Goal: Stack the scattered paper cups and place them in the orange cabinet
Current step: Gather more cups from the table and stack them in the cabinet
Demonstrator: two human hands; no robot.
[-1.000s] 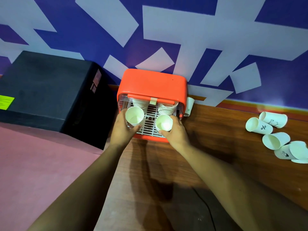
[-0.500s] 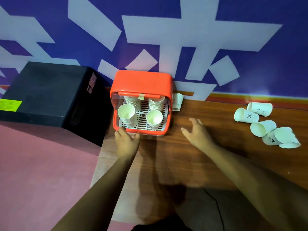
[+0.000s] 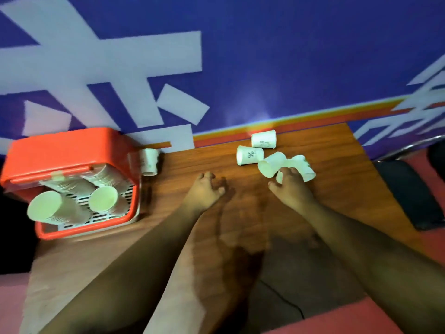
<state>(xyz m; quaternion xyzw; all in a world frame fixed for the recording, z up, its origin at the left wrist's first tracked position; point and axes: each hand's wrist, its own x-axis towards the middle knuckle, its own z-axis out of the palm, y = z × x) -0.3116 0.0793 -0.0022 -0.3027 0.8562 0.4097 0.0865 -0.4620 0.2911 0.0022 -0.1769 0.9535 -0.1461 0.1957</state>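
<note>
**cupwatcher:** So where are the paper cups sitting right now?

**deskcam_guy:** Most are nesting in tall stacks inside the orange cabinet (image 3: 72, 145), that glossy, round-cornered plastic box at the left end of the wooden table (image 3: 240, 237). They're leaning on a white slotted rack (image 3: 101, 218). The front left stack (image 3: 45, 208) and front right stack (image 3: 103, 198) are showing their round open mouths. One single cup (image 3: 150, 161) is sitting just beside the cabinet's right wall.

**cupwatcher:** And the loose ones?

**deskcam_guy:** A little cluster of tapered white cups is lying on its sides toward the far edge of the table. There's the % cup (image 3: 249, 155), a printed cup (image 3: 263, 139) just behind it, and an open-mouthed cup (image 3: 271, 165) touching the % one.

**cupwatcher:** Hands?

**deskcam_guy:** The left hand (image 3: 204, 191) is hovering over bare wood grain between cabinet and cluster, fingers loosely curled round nothing. The right hand (image 3: 291, 186) is at the cluster's near edge, with its fingertips against the nearest cup (image 3: 304, 168). It's too blurry there, so I can't tell if it's pinching the cup or just touching it.
</note>
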